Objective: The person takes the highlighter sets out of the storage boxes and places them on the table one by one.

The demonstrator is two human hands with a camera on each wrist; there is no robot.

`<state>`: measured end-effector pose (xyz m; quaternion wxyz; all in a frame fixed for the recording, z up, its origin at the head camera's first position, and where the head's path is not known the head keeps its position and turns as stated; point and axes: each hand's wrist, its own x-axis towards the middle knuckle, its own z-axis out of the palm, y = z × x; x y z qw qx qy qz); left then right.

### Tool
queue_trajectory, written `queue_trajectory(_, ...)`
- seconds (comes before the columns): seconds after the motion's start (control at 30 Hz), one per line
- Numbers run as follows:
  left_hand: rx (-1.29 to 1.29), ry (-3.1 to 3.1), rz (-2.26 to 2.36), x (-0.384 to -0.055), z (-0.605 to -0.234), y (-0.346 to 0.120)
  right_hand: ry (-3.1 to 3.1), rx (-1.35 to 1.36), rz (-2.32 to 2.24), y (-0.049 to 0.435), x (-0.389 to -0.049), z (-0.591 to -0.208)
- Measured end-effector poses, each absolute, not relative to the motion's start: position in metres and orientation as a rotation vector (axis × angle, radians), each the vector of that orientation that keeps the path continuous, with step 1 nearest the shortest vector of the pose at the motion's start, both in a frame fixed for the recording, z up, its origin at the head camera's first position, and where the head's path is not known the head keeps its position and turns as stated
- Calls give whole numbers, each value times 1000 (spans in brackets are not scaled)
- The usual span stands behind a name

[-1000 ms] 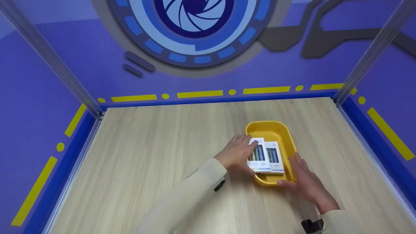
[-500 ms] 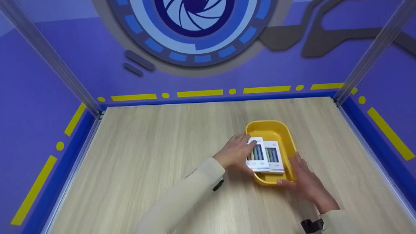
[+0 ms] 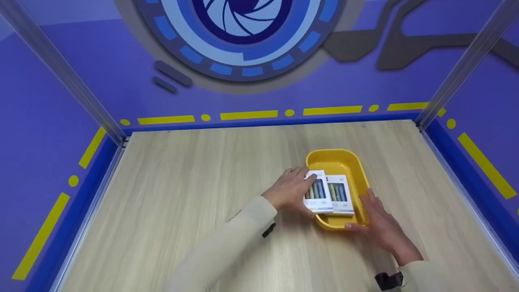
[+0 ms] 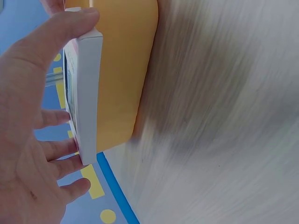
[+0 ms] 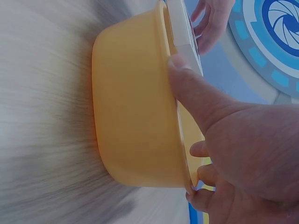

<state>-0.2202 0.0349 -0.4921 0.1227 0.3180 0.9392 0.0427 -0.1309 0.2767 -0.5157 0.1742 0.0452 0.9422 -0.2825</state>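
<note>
My left hand (image 3: 288, 190) grips a white box of crayons (image 3: 318, 205) with a window showing several coloured sticks. The thumb (image 4: 56, 32) lies at one end of this box in the left wrist view, with fingers along its far side. The box overlaps the left rim of a yellow plastic tub (image 3: 333, 165). A second, similar white box (image 3: 345, 206) lies partly under it, over the tub's inside. My right hand (image 3: 383, 227) holds the tub's near right corner. In the right wrist view, its thumb (image 5: 194, 84) presses the rim and the other fingers curl over the edge.
The tub stands on a pale wood-grain table (image 3: 194, 182), right of the middle. Purple-blue printed panels (image 3: 251, 97) with yellow dashes close in the back and both sides. Metal posts (image 3: 458, 67) rise at the back corners.
My left hand has slid slightly left with the upper crayon box, uncovering more of the lower box. The right hand and tub stay nearly still.
</note>
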Motion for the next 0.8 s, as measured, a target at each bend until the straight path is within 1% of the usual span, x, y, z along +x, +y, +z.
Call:
queue_trajectory(0.43,886,2717,151,-222,-493,29,2669,133,-807,275,-130,-515)
queue_trajectory(0.8,913,2730,181,-220,-494,21,2688,119,-781,275,-131,-517)
